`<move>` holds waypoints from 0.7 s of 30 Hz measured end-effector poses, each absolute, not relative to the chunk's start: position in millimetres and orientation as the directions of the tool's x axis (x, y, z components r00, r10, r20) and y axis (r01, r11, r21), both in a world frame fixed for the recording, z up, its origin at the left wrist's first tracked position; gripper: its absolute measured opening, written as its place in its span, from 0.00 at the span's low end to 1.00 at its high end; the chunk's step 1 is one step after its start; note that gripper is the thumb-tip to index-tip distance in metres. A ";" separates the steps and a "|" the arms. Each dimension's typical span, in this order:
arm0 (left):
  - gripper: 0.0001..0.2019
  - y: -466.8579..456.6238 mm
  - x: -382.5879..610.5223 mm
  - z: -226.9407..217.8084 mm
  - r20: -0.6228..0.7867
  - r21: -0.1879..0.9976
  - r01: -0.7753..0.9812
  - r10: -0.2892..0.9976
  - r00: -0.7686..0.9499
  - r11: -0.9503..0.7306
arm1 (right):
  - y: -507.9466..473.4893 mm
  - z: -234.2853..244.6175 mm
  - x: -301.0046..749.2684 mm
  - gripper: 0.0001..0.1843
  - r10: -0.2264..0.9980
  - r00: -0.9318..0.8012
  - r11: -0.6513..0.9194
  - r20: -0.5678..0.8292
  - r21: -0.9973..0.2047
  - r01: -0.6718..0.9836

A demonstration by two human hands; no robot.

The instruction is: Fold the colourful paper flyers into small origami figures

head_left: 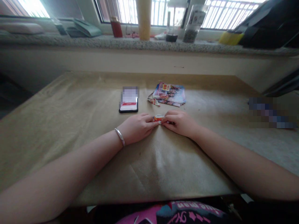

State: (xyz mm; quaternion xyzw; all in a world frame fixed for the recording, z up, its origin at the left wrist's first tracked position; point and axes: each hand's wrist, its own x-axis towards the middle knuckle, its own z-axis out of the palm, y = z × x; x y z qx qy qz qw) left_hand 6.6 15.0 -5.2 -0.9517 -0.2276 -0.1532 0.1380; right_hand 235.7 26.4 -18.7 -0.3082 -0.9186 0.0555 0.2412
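Observation:
A small piece of printed paper (158, 117), orange and white, lies at the middle of the table between my fingertips. From the left, my left hand (140, 127) grips its edge with closed fingers; a silver bangle circles that wrist. My right hand (178, 122) pinches the paper's other end. How the paper is folded under the fingers cannot be made out. Just beyond it sits a stack of colourful printed sheets (171, 94), with a few narrow folded paper pieces (154, 101) at its left corner.
A phone (129, 107) with its screen lit lies left of the stack. Cloth with creases covers the table (70, 124). At the far right is a blurred-out flat item (271, 112). Jars and other items line the stone windowsill (93, 40) behind.

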 end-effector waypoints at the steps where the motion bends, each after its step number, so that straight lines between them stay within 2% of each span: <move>1: 0.14 15.2 6.6 -5.5 0.352 -0.193 0.475 0.392 0.850 -0.858 | 26.8 -19.1 235.9 0.10 0.593 -0.692 0.804 0.412 -0.255 0.537; 12: 0.14 14.6 8.0 -6.1 0.343 -0.177 0.493 0.416 0.842 -0.852 | 22.6 -14.9 234.4 0.14 0.586 -0.720 0.795 0.372 -0.094 0.599; 21: 0.13 14.1 8.8 -6.5 0.328 -0.144 0.516 0.451 0.830 -0.844 | 21.1 -16.1 233.8 0.12 0.597 -0.707 0.789 0.379 -0.118 0.603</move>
